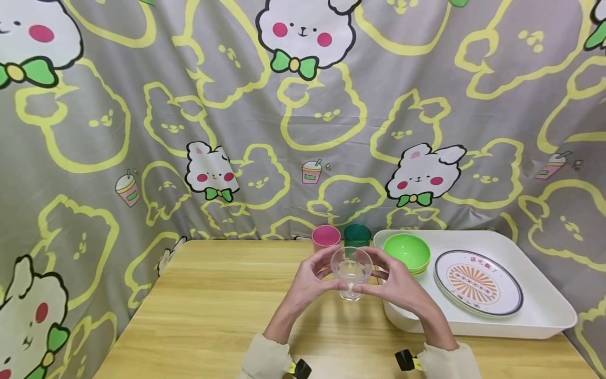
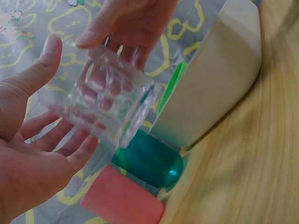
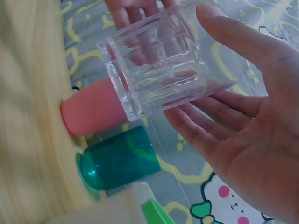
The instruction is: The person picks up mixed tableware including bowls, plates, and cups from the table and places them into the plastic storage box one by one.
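A clear, faceted glass cup (image 1: pixel 351 269) is held upright between both hands, above the wooden table. My left hand (image 1: pixel 310 276) grips its left side, thumb toward the front and fingers curving behind. On the other side my right hand (image 1: pixel 400 279) holds it in a mirrored way, its thumb low near the base. In the right wrist view, the right hand (image 3: pixel 233 116) has its thumb along one side of the glass and its fingers along the other. Just behind the glass stand a pink cup (image 1: pixel 325 236) and a teal cup (image 1: pixel 357 234).
At the right is a white tray (image 1: pixel 544 313), holding stacked green bowls (image 1: pixel 407 252) and stacked plates with a printed round plate (image 1: pixel 478 284) on top. A patterned grey curtain (image 1: pixel 265 121) hangs behind the table (image 1: pixel 203 305). The tray's left wall is close to the right hand.
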The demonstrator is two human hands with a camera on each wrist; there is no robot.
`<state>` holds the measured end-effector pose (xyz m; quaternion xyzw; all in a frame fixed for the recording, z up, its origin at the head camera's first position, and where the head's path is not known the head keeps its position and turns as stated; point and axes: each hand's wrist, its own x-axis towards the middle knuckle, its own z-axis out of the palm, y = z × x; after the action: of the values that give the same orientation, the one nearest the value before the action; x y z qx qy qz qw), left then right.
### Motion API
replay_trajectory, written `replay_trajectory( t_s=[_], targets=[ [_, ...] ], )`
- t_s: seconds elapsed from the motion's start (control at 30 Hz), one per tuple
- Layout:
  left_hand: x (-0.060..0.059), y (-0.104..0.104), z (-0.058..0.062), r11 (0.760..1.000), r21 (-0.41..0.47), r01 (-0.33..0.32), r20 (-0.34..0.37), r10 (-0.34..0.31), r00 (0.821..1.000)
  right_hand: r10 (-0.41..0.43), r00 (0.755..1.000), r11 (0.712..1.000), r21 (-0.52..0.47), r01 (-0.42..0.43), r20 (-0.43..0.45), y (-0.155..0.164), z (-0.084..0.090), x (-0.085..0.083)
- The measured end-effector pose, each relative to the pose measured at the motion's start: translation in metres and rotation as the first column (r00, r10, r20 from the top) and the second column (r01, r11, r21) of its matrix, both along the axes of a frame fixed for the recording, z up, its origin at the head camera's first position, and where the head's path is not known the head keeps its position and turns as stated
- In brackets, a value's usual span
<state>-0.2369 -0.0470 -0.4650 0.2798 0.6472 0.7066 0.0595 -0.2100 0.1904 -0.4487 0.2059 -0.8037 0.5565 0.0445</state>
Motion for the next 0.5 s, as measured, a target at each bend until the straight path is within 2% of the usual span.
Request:
replay_trajectory(
  t_s=[0.1, 0.27, 0.37, 0.5],
  targets=[
    [-0.002, 0.003, -0.003, 0.999, -0.012, -0.036, 0.000, 0.036, 0.999, -0.018, 1.000, 1.000, 0.017, 0.018, 0.000, 0.012, 0.001, 0.002],
    [-0.007, 0.006, -0.009, 0.988, -0.023, -0.155, -0.007, 0.155, 0.988, -0.074, 0.997, 0.996, 0.054, 0.073, 0.010, 0.033, 0.004, 0.006],
    [-0.010, 0.006, -0.014, 0.966, -0.041, -0.255, -0.036, 0.254, 0.967, -0.091, 0.996, 0.994, 0.070, 0.090, 0.013, 0.044, 0.008, 0.009],
    [-0.013, 0.006, -0.020, 0.923, -0.058, -0.381, -0.049, 0.378, 0.924, -0.117, 0.993, 0.990, 0.086, 0.115, 0.020, 0.056, 0.013, 0.014]
  ],
)
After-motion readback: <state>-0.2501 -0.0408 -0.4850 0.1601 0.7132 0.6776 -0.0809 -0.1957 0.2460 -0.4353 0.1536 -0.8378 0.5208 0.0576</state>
